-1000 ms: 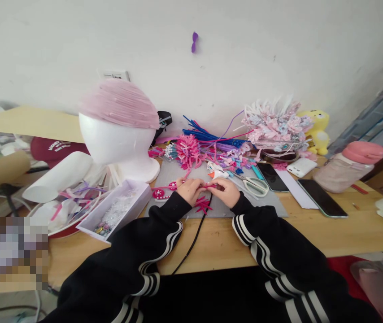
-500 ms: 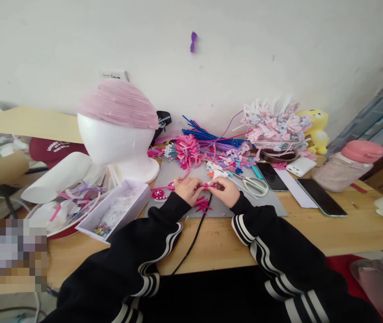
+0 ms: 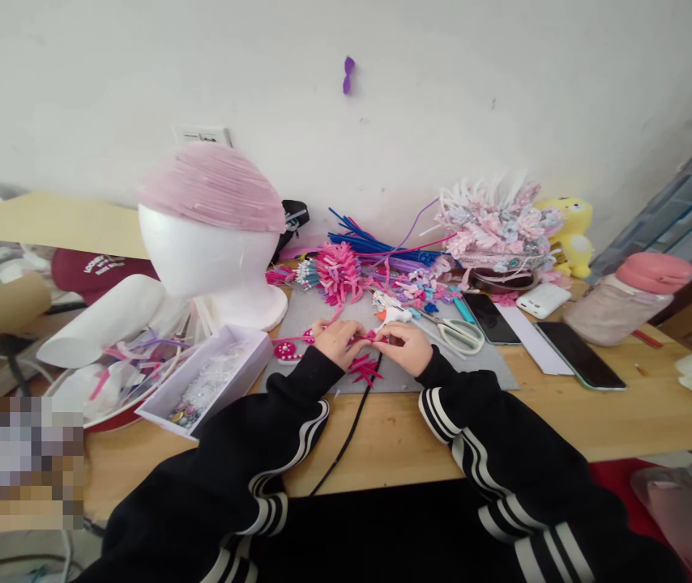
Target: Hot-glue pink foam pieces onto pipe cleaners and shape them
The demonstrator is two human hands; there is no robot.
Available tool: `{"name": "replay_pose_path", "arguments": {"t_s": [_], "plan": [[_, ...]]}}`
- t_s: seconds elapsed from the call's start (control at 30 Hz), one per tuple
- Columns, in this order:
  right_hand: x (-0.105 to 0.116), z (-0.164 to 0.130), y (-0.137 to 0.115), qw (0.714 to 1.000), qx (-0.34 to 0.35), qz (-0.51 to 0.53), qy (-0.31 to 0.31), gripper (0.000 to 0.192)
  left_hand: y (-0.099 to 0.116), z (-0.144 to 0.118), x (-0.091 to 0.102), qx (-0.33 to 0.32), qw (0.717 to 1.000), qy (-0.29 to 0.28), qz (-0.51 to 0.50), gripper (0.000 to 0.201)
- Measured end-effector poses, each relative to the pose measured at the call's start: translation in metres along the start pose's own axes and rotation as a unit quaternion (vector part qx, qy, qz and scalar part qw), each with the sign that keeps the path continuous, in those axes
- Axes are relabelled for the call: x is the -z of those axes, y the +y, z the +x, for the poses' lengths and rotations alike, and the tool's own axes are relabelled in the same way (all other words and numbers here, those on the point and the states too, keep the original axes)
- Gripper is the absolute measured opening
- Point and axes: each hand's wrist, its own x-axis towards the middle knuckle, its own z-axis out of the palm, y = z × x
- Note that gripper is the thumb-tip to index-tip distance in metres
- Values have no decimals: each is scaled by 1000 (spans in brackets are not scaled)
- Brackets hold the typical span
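Between the fingertips of both hands is a hot-pink pipe cleaner (image 3: 371,334), pinched close to its bent middle. My left hand (image 3: 339,342) is closed on it from the left, and my right hand (image 3: 405,346) is closed on it from the right. Below the fingers, short hot-pink pipe cleaner pieces (image 3: 364,368) lie on the grey mat (image 3: 492,376). Left of my left hand rests a pink ornament with white beads (image 3: 286,351). A white hot glue gun (image 3: 390,308) with an orange tip lies just beyond my hands, beside scissors (image 3: 464,334).
A white foam head (image 3: 206,259) with a pink cap stands at the back left, near a box of beads (image 3: 212,380). Blue pipe cleaners (image 3: 376,243) and a pink floral headpiece (image 3: 497,227) lie behind. Phones (image 3: 583,355) and a pink-lidded jar (image 3: 625,300) are at right.
My right fingertips have shifted slightly on the pink pipe cleaner, which looks more bunched between the hands. My left hand has stayed nearly in place.
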Motion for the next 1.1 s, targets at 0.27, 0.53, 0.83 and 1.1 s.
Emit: {"name": "replay_pose_path", "arguments": {"t_s": [0.27, 0.53, 0.83, 1.1], "plan": [[5, 0, -1, 998, 29, 6, -64, 9, -1, 0, 2, -33, 999, -21, -30, 18], [2, -5, 3, 969, 51, 104, -220, 9, -4, -1, 3, -79, 983, -111, -125, 47], [-2, 1, 8, 997, -12, -23, -79, 5, -9, 3, 0, -28, 997, -70, -14, 29], [-5, 1, 15, 996, 8, -79, -42, 10, -2, -2, 1, -74, 982, -161, 65, 13]]}}
